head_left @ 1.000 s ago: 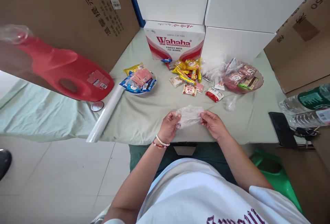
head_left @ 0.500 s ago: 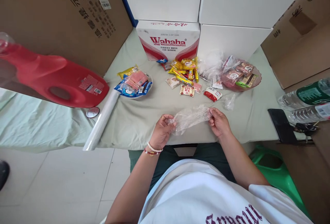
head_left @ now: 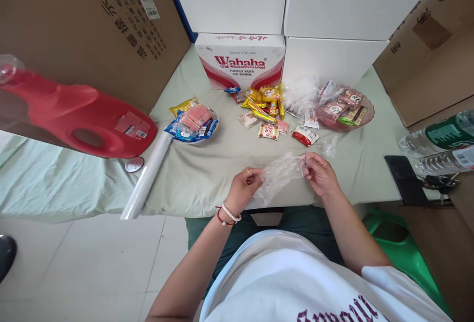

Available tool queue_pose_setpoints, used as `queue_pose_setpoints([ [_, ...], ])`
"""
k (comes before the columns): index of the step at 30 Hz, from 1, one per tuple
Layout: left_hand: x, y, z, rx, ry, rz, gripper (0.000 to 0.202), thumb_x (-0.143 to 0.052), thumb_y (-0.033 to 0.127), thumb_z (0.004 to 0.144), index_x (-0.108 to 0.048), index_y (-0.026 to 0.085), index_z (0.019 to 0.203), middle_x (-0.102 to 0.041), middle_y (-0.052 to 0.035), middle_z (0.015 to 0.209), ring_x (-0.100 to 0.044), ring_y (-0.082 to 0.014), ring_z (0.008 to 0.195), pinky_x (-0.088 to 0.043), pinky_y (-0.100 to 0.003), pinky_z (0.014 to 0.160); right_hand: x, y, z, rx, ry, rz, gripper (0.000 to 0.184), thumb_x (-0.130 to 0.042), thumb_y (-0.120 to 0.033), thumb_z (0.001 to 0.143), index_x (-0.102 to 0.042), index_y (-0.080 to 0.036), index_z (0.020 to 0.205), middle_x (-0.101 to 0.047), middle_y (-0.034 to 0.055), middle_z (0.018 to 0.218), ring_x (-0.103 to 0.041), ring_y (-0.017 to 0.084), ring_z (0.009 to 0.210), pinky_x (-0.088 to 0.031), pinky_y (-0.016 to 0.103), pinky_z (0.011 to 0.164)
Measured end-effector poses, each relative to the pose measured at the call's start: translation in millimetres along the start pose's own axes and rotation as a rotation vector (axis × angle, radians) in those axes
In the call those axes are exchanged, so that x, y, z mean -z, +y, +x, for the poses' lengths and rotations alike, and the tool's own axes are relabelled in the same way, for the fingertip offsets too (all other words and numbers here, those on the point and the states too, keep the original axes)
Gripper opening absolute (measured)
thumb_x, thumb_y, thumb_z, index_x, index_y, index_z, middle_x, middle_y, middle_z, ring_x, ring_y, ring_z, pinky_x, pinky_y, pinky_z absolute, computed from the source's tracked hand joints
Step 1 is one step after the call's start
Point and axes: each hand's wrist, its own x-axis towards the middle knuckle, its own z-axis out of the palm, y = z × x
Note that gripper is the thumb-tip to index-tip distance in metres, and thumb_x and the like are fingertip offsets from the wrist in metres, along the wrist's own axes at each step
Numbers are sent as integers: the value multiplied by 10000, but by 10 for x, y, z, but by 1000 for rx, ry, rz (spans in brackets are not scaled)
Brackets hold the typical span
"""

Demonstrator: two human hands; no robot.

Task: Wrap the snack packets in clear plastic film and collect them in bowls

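Between my hands stretches a crinkled clear plastic film [head_left: 282, 176], above the front edge of the table. My left hand [head_left: 247, 187] pinches its left end, fingers closed. At the right end, my right hand [head_left: 319, 173] grips the film between thumb and fingers. Beyond it lie several wrapped snacks: a red and white packet [head_left: 305, 136], a cream packet [head_left: 268, 131] and yellow packets [head_left: 264, 102]. A bowl of blue and pink packets [head_left: 194, 121] sits to the left; a pink glass bowl [head_left: 366, 120] with brown snack packs is at the right.
At left are a red jug [head_left: 92, 119] and a roll of clear film [head_left: 148, 176]. Boxes line the back, including a Wahaba-printed carton [head_left: 240, 62]. Water bottles [head_left: 444, 134] and a black phone [head_left: 404, 180] lie on the right. A green stool [head_left: 407, 258] stands below.
My left hand has moved right, closer to my right hand, which has shifted slightly right. The film between them is less stretched and hangs a little lower.
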Motion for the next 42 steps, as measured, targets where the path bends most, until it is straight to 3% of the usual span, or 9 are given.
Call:
queue_pose_setpoints([
  [5,152,197,34,-643,254,441,109,-659,203,922,-757,249,911,-652,-65,1145,-637,-160,970,-565,-329,832,80,-65,-10,103,78,21,364,-907,-490,681,-735,-235,876,-692,-10,941,-531,62,591,-384,162,427],
  [10,363,126,-107,-1099,110,898,234,-643,74,890,-704,279,985,-725,-38,1211,-651,-216,1210,-552,-434,999,194,-23,-71,143,50,-67,349,-878,-533,722,-753,-243,871,-695,5,921,-563,99,676,-487,200,544],
  [18,400,-251,-590,-771,-171,910,285,-501,67,908,-635,231,1100,-772,-56,1047,-701,-202,1104,-481,-448,1054,581,-258,-265,204,-216,-950,416,-675,-525,888,-727,-246,1192,-696,92,1164,-656,257,1062,-580,395,859],
  [23,90,-306,-660,-434,245,877,267,-465,321,998,-590,178,1187,-670,-151,1111,-622,-284,1052,-518,-467,913,226,-474,-261,469,-239,-1240,464,-520,-550,999,-640,-251,1333,-638,126,1352,-577,301,1280,-490,470,1068],
  [27,-106,-286,-421,-155,400,919,443,-581,485,945,-603,147,1231,-627,-198,1199,-603,-330,1117,-505,-496,957,-168,-259,-134,328,-302,-1429,559,-630,-582,938,-625,-218,1362,-729,112,1143,-649,299,1084,-508,411,923],
  [31,-69,-159,-118,3,294,698,187,-600,387,897,-649,215,843,-654,-80,877,-642,-249,883,-518,-403,851,-360,-73,-33,254,-378,-1367,197,-643,-371,926,-729,-208,996,-695,31,817,-615,190,735,-450,293,687],
  [35,88,1,102,1,420,95,240,-578,458,921,-615,223,883,-662,-15,843,-639,-147,748,-532,-289,734,-375,-112,-83,610,-121,-998,261,-560,-425,984,-716,-216,988,-707,41,915,-606,168,748,-456,276,686],
  [38,232,37,270,63,484,-409,301,-716,475,813,-563,233,905,-679,-3,924,-687,-140,784,-552,-261,690,-303,-105,-126,656,13,-875,294,-588,-485,969,-712,-220,1002,-692,22,873,-591,163,730,-457,271,674],
  [42,398,-36,446,196,538,-326,263,-688,412,808,-556,220,927,-651,-22,876,-696,-186,837,-574,-320,719,-160,116,-90,437,26,-850,316,-602,-508,932,-700,-208,913,-613,-21,710,-521,148,638,-422,263,629],
])
